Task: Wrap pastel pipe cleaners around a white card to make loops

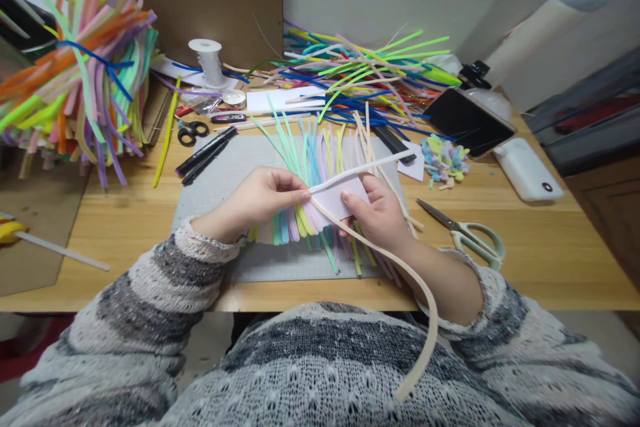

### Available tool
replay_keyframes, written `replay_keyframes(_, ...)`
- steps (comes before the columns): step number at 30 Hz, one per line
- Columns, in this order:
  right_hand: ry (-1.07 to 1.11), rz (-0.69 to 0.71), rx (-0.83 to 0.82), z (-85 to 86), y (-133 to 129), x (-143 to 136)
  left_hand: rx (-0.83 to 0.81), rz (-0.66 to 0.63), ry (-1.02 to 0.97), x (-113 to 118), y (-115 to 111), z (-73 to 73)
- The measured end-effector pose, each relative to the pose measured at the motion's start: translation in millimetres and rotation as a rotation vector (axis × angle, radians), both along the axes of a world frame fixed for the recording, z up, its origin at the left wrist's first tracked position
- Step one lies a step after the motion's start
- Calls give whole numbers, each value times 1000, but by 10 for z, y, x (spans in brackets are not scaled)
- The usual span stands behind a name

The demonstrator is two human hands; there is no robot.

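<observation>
Between my hands, over the cutting mat (210,153), is a white card (343,199) with pastel pipe cleaners (300,217) along it, their ends hanging below. My left hand (267,195) pinches a cream pipe cleaner (395,257) with thumb and finger near the card's upper edge. From that pinch the cream one curves down right toward my sweater, while a white pipe cleaner (367,167) runs up right. Thumb in front and fingers behind, my right hand (377,207) grips the card's right end. More pastel pipe cleaners lie on the mat beyond and beneath the card.
Scissors (470,233) lie at right, near a phone (467,121), a white power bank (527,170) and small cut pieces (445,157). A big pipe-cleaner bundle (85,73) stands left. Black pens (207,153), small scissors (193,132) and a white spool (206,60) sit behind.
</observation>
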State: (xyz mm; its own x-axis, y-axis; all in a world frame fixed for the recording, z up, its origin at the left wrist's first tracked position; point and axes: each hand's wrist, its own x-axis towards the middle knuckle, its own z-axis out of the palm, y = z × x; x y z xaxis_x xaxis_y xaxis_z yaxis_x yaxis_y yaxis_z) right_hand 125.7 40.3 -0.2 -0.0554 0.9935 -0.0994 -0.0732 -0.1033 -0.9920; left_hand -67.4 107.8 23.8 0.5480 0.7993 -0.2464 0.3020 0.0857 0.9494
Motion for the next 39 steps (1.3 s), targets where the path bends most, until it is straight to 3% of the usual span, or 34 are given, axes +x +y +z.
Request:
replay_keyframes(8,100,5,-158,-2,70,55,14,228,-10,-12,42,-10)
replay_keyframes(13,24,217,-234,36,32,27,75,332,-3,-22,61,5)
replay_keyframes(18,74,286,-218,51,-8,-4,38,333,-69,-34,60,2)
replay_keyframes(32,65,293,-212,10,22,15,-208,286,-237,-108,127,9)
replay_keyframes(39,54,309,-176,17,2,22,-199,301,-262,-120,133,2)
